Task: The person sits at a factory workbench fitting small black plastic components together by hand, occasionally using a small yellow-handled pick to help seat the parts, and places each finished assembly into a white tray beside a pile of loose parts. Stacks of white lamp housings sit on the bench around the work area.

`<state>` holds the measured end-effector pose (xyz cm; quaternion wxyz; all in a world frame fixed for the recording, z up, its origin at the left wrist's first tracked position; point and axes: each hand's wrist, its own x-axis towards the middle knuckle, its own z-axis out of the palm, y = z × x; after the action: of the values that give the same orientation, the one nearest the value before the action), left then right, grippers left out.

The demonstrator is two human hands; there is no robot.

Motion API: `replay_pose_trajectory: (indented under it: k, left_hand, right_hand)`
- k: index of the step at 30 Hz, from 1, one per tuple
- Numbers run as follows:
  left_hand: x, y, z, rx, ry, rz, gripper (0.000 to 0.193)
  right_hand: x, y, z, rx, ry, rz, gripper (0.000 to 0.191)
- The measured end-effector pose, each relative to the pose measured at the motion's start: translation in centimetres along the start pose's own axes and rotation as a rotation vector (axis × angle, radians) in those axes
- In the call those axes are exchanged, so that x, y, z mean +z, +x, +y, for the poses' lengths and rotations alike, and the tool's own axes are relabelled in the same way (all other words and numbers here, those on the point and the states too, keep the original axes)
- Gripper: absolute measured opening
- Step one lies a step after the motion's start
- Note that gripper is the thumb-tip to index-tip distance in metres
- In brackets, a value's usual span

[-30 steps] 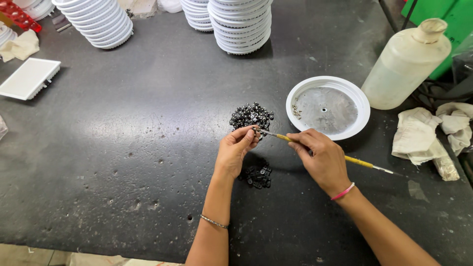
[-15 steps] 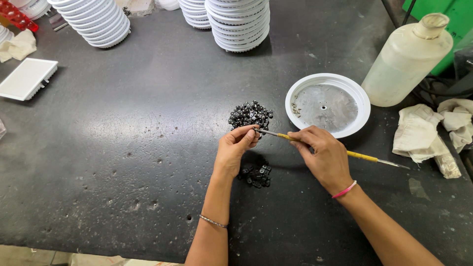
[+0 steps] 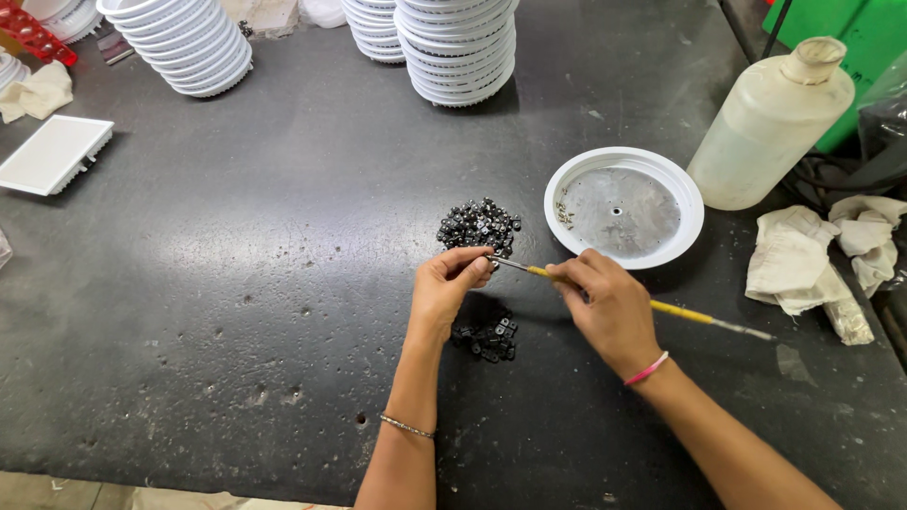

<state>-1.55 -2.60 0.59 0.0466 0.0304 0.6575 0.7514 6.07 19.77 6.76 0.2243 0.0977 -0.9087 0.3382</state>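
My left hand (image 3: 452, 283) pinches a small black part between thumb and fingers, just below a heap of small black parts (image 3: 478, 225) on the dark table (image 3: 236, 283). My right hand (image 3: 605, 302) grips a thin yellow-handled brush (image 3: 694, 315), its metal tip touching the part in my left hand. A second, smaller cluster of black parts (image 3: 487, 336) lies below and between my hands. A white round dish with a grey metal floor (image 3: 624, 204) sits just beyond my right hand.
A cloudy plastic bottle (image 3: 770, 123) stands at the right, with crumpled white rags (image 3: 812, 264) below it. Stacks of white round housings (image 3: 458, 47) line the far edge, another stack (image 3: 184, 42) at far left. A white square panel (image 3: 52, 153) lies left.
Both hands stay almost where they were, holding the part and the brush. The view has shifted slightly.
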Motion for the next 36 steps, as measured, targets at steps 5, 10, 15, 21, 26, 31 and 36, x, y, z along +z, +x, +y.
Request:
replay_pose_trajectory:
  k: [5,10,15,21,26,31,36]
  left_hand:
    - [-0.2,0.2,-0.3,0.023,0.109,0.020,0.021]
    - [0.4,0.0,-0.5,0.005,0.135,0.011,0.019]
    - [0.6,-0.2,-0.3,-0.012,0.119,0.038,0.019]
    - [0.8,-0.5,0.0,-0.004,0.146,0.034,0.019]
    - [1.3,-0.4,-0.1,-0.013,0.152,0.055,0.018]
    - [0.8,-0.3,-0.6,0.011,0.140,0.046,0.018]
    - [1.1,-0.1,-0.8,0.042,0.149,0.012,0.017]
  right_hand:
    - [1.0,-0.2,0.7,0.072,0.094,-0.077,0.014]
    - [1.0,0.4,1.2,0.298,0.060,-0.277,0.015]
    - [0.9,0.3,1.4,0.061,0.129,-0.133,0.020]
    - [1.0,0.1,1.3,0.274,0.114,-0.198,0.011]
    - [0.9,0.5,1.2,0.269,0.139,-0.205,0.013]
    - [1.0,0.3,1.6,0.054,0.169,-0.093,0.019]
    - [1.2,0.5,2.2,0.202,0.071,-0.191,0.009]
